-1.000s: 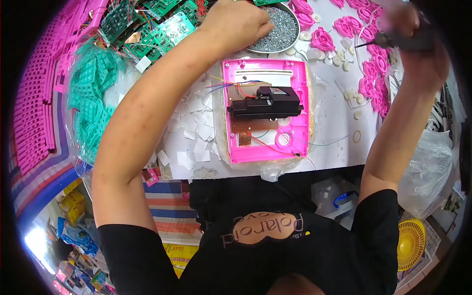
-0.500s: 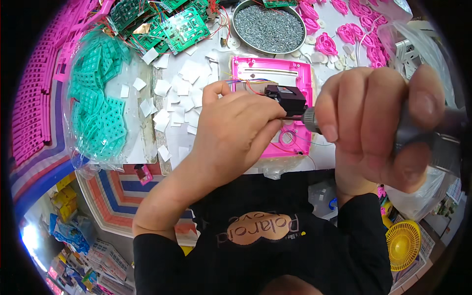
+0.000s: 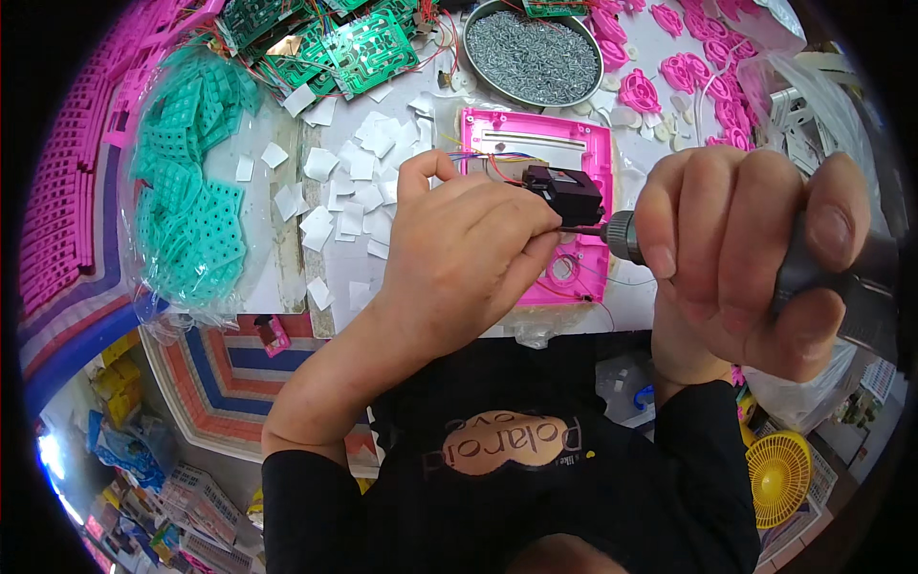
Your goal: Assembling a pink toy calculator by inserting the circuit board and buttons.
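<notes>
My right hand (image 3: 736, 249) is wrapped round a dark grey electric screwdriver (image 3: 865, 263), held high over the right side of the table. From its knurled collar (image 3: 622, 236) a thin bit (image 3: 585, 230) points left, reaching the fingertips of my left hand (image 3: 464, 253). Thumb and forefinger of that hand are pinched together at the bit's tip; whatever is between them is hidden. Right beside these fingertips is a black box-shaped part (image 3: 566, 194) with coloured wires. It sits over a pink plastic casing (image 3: 595, 277), which lies on the table with its inside facing up.
A round metal dish of screws (image 3: 531, 57) stands behind the casing. Green circuit boards (image 3: 368, 53) are heaped at the back left, above scattered white squares (image 3: 320, 165). A bag of teal pads (image 3: 191, 225) lies left. Pink ring-shaped parts (image 3: 639, 91) lie back right.
My right hand and the screwdriver have drawn slightly right and down, so more of the bit shows. My left hand keeps its pinch beside the black part. The whole view has shifted a little.
</notes>
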Available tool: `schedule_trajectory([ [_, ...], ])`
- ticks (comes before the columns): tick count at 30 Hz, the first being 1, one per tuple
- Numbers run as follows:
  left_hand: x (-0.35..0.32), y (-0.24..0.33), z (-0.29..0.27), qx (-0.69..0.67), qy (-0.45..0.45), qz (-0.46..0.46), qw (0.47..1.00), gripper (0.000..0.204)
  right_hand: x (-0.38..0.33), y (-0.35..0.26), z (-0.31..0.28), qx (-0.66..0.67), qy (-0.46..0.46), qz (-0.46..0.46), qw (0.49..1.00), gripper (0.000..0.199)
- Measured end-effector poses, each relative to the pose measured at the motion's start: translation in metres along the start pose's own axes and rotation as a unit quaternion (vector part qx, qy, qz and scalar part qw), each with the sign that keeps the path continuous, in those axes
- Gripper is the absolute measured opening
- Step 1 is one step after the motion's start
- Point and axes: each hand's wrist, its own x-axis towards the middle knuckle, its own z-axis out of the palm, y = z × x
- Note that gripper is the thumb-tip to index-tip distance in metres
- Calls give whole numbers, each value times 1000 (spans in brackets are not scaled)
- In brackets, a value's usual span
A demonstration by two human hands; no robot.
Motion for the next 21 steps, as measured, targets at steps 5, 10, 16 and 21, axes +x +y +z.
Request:
schedule_trajectory([
  [5, -3, -8, 0, 37, 13, 40, 998, 27, 7, 2, 3, -5, -13, -4, 1000, 36],
  [10, -8, -2, 0, 89, 9, -87, 992, 47, 19, 9, -8, -46, -53, 7, 998, 36],
  [16, -21, -18, 2, 128, -38, -62, 989, 46, 24, 34, -20, -94, -105, -38, 989, 34],
  [21, -20, -19, 1, 113, -42, -63, 991, 48, 24, 44, -16, -87, -87, -37, 992, 32],
])
